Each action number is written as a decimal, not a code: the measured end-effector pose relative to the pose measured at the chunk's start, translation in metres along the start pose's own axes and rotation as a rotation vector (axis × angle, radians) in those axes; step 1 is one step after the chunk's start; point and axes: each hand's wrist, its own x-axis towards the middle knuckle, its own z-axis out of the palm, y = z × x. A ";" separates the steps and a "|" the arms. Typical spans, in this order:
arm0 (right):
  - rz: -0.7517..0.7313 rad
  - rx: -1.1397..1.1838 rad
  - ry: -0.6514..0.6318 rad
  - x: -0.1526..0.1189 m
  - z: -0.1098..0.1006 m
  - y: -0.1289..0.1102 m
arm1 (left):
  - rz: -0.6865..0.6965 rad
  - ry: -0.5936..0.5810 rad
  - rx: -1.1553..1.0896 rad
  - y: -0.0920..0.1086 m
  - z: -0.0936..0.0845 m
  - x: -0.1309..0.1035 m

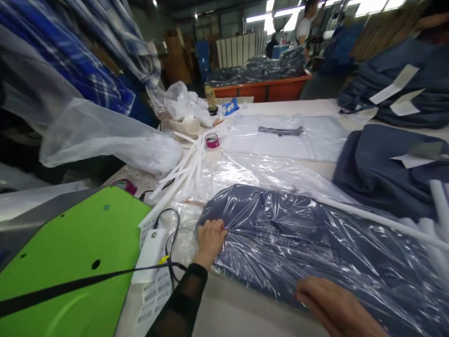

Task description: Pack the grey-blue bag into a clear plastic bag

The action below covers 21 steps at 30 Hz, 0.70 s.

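Observation:
A long dark blue-grey cloth item, its kind unclear, lies flat inside a clear plastic bag (280, 234) on the table in front of me. My left hand (211, 238) is closed at the bag's left end, with its curled fingers gripping the plastic. Over the near edge of the bag is my right hand (333, 304), smeared by motion. Its fingers look bent, but whether they hold the plastic cannot be made out. A thin white strip (372, 218) runs along the far side of the bag.
Left of the bag are a white power strip (150, 255) with cables, a green board (77, 252) and loose white strips (182, 173). A pink tape roll (212, 140) sits behind. Dark folded cloth (386, 164) is piled right. An orange bin (263, 89) stands beyond, near a person (303, 30).

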 end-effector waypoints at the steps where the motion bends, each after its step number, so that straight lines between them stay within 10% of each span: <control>1: -0.087 -0.080 -0.094 0.024 0.003 -0.017 | 0.005 -0.006 -0.024 -0.002 0.000 0.000; 9: -0.304 -0.418 -0.412 0.159 0.041 -0.061 | -0.009 -0.033 -0.174 -0.012 0.007 0.004; 21: -0.186 -0.664 -0.663 0.223 0.072 -0.053 | -0.017 -0.010 -0.247 -0.013 0.017 0.005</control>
